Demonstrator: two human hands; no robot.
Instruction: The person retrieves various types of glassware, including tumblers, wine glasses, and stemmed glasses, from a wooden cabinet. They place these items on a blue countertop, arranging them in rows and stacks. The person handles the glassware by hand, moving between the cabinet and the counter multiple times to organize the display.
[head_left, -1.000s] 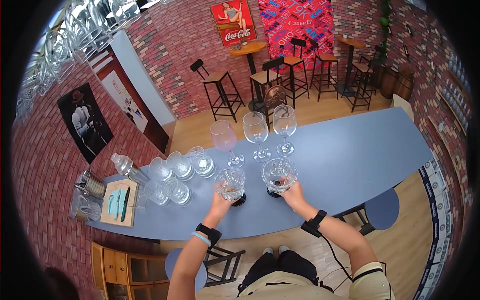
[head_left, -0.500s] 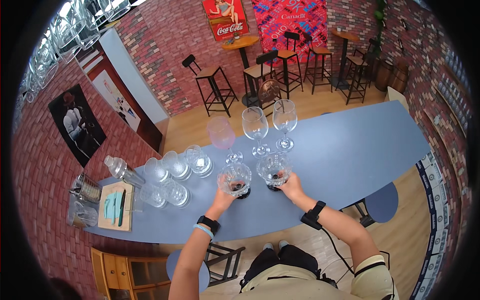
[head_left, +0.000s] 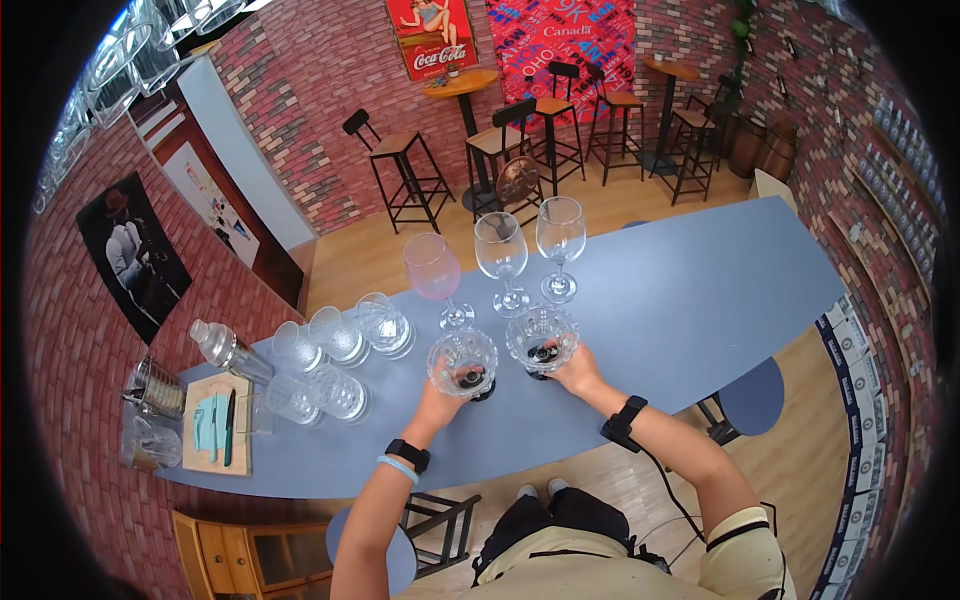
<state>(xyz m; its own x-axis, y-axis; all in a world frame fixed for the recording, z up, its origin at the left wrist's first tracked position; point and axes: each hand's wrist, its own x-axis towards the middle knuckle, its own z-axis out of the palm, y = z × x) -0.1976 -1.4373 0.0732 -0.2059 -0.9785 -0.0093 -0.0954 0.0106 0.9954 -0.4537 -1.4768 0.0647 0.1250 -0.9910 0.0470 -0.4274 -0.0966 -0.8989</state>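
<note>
Table (head_left: 690, 280) is blue-grey, wall (head_left: 300, 110) red brick pattern. Left goblet (head_left: 462, 348) and right goblet (head_left: 541, 324) are clear, patterned, black bases (head_left: 485, 394); one wine glass (head_left: 432, 266) pink-tinted. Cloth (head_left: 205, 427) turquoise, board (head_left: 206, 463) pale tan.

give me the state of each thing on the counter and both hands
left hand: holding left goblet
right hand: holding right goblet
left goblet: upright
right goblet: upright
pink wine glass: upright, looks empty
two clear wine glasses: upright, look empty
tumblers: grouped, contents unclear
shaker: standing, capped
knife: lying on board
</note>
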